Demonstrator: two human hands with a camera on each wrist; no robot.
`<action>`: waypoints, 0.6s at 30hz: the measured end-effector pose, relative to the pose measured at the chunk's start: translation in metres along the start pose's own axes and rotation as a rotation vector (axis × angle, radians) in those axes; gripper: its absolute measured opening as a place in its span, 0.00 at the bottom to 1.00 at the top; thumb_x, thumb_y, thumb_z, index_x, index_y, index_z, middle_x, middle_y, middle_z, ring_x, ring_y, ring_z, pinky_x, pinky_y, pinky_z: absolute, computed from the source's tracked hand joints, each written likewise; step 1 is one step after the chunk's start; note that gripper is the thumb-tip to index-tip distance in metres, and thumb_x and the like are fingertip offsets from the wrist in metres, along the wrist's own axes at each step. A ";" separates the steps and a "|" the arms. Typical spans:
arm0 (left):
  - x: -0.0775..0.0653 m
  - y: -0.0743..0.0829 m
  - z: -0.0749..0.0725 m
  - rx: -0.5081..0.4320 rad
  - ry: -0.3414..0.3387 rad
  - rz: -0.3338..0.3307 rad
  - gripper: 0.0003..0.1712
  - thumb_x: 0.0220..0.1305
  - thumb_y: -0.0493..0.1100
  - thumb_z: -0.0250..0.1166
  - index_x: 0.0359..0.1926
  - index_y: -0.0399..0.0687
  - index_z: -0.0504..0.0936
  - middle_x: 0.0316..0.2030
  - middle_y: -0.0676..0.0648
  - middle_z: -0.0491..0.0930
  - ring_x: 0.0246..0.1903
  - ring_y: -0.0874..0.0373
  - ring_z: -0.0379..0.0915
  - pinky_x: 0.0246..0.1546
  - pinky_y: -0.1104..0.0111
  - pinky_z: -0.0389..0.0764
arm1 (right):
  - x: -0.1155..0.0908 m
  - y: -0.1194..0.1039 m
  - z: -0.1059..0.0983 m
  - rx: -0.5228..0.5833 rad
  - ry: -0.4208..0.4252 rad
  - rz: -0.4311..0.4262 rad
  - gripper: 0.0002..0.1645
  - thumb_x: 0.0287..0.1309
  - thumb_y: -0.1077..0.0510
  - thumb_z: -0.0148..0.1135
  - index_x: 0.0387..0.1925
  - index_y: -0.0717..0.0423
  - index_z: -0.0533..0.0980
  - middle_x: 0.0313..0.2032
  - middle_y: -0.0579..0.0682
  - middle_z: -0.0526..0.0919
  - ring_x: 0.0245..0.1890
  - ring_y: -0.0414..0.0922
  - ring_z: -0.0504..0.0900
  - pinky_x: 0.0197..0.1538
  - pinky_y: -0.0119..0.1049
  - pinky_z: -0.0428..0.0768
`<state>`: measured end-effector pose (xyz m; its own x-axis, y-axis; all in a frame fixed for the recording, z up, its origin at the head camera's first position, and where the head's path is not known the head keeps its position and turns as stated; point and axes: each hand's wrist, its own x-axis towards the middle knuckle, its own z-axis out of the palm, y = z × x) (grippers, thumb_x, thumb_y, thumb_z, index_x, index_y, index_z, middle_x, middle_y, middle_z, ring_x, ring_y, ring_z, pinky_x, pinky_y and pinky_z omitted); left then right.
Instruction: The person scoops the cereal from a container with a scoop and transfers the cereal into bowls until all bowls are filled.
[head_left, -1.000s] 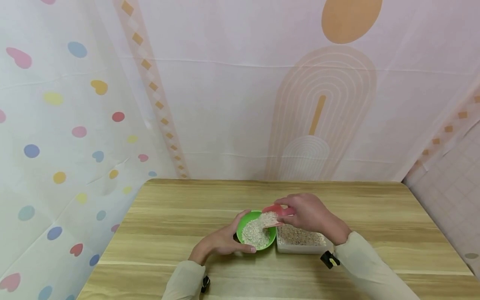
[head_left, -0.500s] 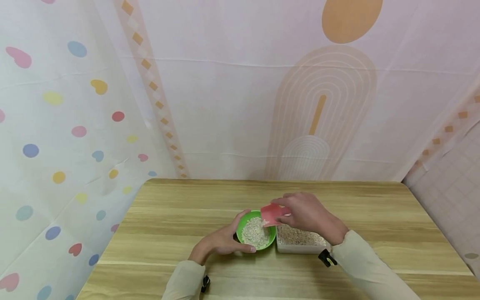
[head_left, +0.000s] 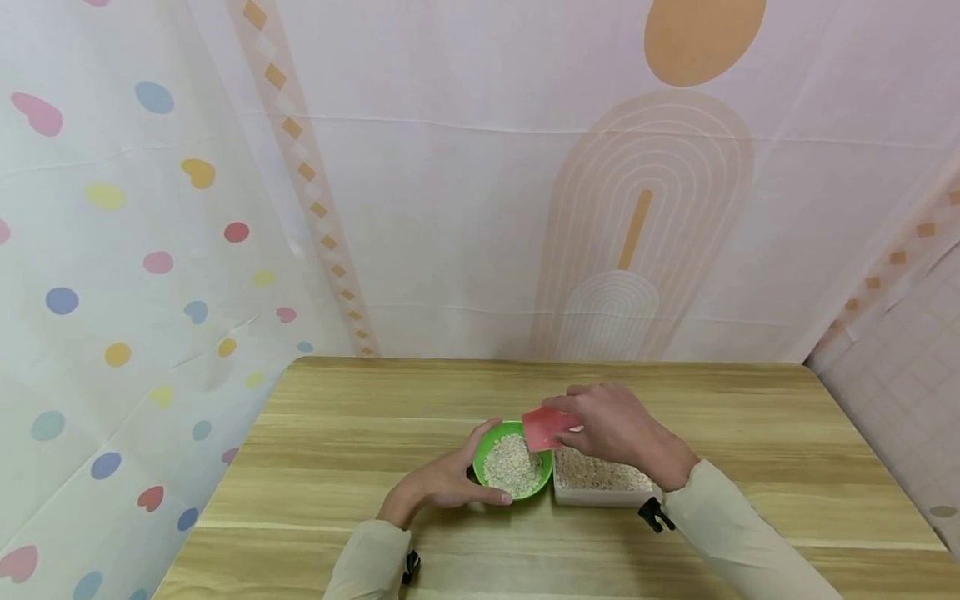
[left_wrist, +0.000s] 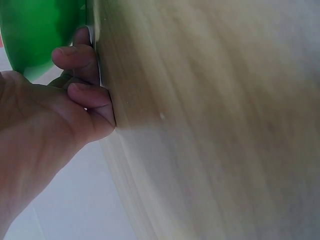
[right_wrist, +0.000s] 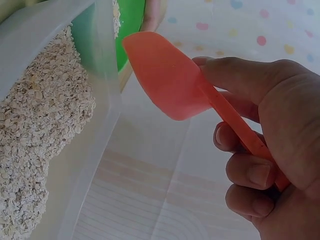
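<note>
In the head view, a green bowl (head_left: 489, 437) stands on the table, partly filled with oats (head_left: 512, 468). My left hand (head_left: 450, 482) holds it from the left, thumb along the near rim and fingers round the far side. The left wrist view catches only the bowl's outer wall and curled fingers. Over the bowl's right rim, my right hand (head_left: 611, 423) grips a red scoop (right_wrist: 165, 75) by its handle, the scoop's head tipped toward the bowl. In the right wrist view the scoop's back faces the camera, hiding its inside.
A translucent plastic box (head_left: 600, 498) of oats (right_wrist: 45, 95) stands right of the bowl, under my right hand. The wood-grain table (head_left: 405, 392) ends at a patterned cloth backdrop (head_left: 450, 208). Another cloth with coloured dots hangs at the left.
The scoop has turned over from showing a load of oats to showing its back, and the oats have slid into the bowl. My left hand keeps its place on the bowl.
</note>
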<state>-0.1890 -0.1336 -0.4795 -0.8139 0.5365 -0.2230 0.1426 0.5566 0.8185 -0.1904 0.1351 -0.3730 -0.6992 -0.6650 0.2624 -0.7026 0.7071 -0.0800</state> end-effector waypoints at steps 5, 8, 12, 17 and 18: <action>0.000 0.000 -0.001 -0.013 -0.005 0.004 0.65 0.52 0.60 0.76 0.78 0.65 0.40 0.73 0.35 0.56 0.70 0.38 0.56 0.66 0.39 0.60 | -0.001 0.001 0.001 -0.006 0.018 -0.012 0.23 0.47 0.47 0.78 0.47 0.49 0.86 0.27 0.45 0.83 0.18 0.34 0.64 0.20 0.26 0.65; 0.000 0.001 0.000 -0.017 -0.006 0.005 0.65 0.52 0.60 0.76 0.78 0.64 0.41 0.73 0.36 0.57 0.69 0.39 0.57 0.66 0.39 0.60 | -0.002 0.000 0.003 -0.026 0.044 -0.043 0.23 0.45 0.48 0.79 0.45 0.47 0.86 0.27 0.43 0.83 0.18 0.34 0.67 0.21 0.27 0.68; 0.000 0.000 0.000 -0.013 -0.006 0.004 0.65 0.52 0.60 0.76 0.79 0.63 0.40 0.72 0.35 0.58 0.69 0.38 0.57 0.66 0.39 0.60 | -0.002 -0.001 0.004 -0.082 0.089 -0.112 0.23 0.41 0.48 0.81 0.43 0.46 0.86 0.26 0.42 0.82 0.18 0.36 0.72 0.22 0.29 0.71; 0.001 -0.001 0.000 -0.009 -0.006 0.003 0.66 0.52 0.60 0.76 0.79 0.64 0.39 0.73 0.34 0.58 0.69 0.37 0.57 0.66 0.38 0.60 | -0.003 -0.003 0.003 -0.126 0.115 -0.146 0.23 0.40 0.46 0.82 0.42 0.45 0.85 0.24 0.42 0.79 0.16 0.37 0.70 0.21 0.29 0.70; 0.001 -0.001 0.000 -0.009 -0.007 0.003 0.66 0.52 0.60 0.76 0.79 0.64 0.39 0.73 0.34 0.57 0.69 0.37 0.57 0.66 0.38 0.60 | -0.003 -0.003 0.003 -0.123 0.115 -0.145 0.23 0.40 0.46 0.82 0.42 0.45 0.85 0.24 0.42 0.79 0.16 0.36 0.70 0.21 0.29 0.70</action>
<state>-0.1898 -0.1337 -0.4806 -0.8095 0.5427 -0.2241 0.1403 0.5494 0.8237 -0.1863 0.1340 -0.3762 -0.5671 -0.7351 0.3715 -0.7683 0.6347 0.0831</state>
